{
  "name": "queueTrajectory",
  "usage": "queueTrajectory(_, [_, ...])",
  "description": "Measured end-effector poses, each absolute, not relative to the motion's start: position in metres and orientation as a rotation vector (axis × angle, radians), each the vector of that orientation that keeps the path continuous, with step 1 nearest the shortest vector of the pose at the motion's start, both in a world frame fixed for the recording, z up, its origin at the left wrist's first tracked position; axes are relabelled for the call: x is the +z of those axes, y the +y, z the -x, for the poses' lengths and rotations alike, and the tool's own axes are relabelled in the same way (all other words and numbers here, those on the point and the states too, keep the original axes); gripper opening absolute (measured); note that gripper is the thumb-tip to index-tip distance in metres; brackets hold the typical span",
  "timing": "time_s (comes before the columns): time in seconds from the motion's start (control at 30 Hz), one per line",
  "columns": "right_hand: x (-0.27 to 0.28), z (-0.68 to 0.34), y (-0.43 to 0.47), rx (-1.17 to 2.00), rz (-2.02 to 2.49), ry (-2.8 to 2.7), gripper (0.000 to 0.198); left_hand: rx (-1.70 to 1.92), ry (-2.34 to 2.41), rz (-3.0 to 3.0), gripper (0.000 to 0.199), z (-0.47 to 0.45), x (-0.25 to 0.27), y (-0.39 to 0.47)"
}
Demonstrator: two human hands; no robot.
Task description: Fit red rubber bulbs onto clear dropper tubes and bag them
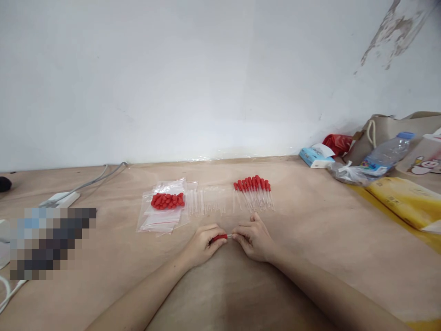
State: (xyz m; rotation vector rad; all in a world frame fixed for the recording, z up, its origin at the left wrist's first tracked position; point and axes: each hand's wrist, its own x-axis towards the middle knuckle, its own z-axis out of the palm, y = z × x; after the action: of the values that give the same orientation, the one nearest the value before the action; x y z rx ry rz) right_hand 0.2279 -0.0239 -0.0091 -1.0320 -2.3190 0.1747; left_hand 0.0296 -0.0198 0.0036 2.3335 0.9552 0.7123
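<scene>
My left hand pinches a red rubber bulb between thumb and fingers. From the bulb's open end a clear glass dropper tube runs to the right, and my right hand grips it at its other side. Bulb and tube meet in line, just above the table. Beyond my hands lies a row of loose clear tubes. To their right are several droppers with red bulbs on their tubes. A heap of loose red bulbs rests on clear plastic bags at the left.
Grey cables and a white power strip lie at the left, near a blurred patch. At the right are a blue tissue pack, a plastic bottle and a yellow package. A white wall borders the table.
</scene>
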Motion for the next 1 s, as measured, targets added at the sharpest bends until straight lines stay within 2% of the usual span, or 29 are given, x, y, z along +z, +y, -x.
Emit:
queueTrajectory(0.3, [0.009, -0.232, -0.026, 0.033, 1.069, -2.422, 0.021, 0.823, 0.997, -2.287, 0.020, -0.026, 0.002, -0.011])
queueTrajectory(0.37, [0.012, -0.237, -0.025, 0.028, 1.120, -2.411, 0.019, 0.862, 1.085, -2.252, 0.026, -0.024, -0.001, -0.010])
queueTrajectory(0.47, [0.014, -0.249, -0.011, 0.232, 1.327, -2.208, 0.020, 0.868, 1.187, -2.192, 0.038, -0.023, -0.004, -0.010])
queueTrajectory(0.57, [0.018, -0.255, 0.014, 0.378, 1.599, -1.907, 0.027, 0.812, 1.158, -2.241, 0.030, -0.024, -0.004, -0.010])
queueTrajectory(0.73, [0.021, -0.238, 0.052, 0.150, 1.899, -1.733, 0.029, 0.776, 1.122, -2.315, 0.019, -0.025, -0.003, -0.010])
queueTrajectory(1.0, [0.004, -0.219, 0.061, 0.001, 2.010, -1.717, 0.035, 0.761, 1.097, -2.309, 0.017, -0.024, -0.002, -0.010])
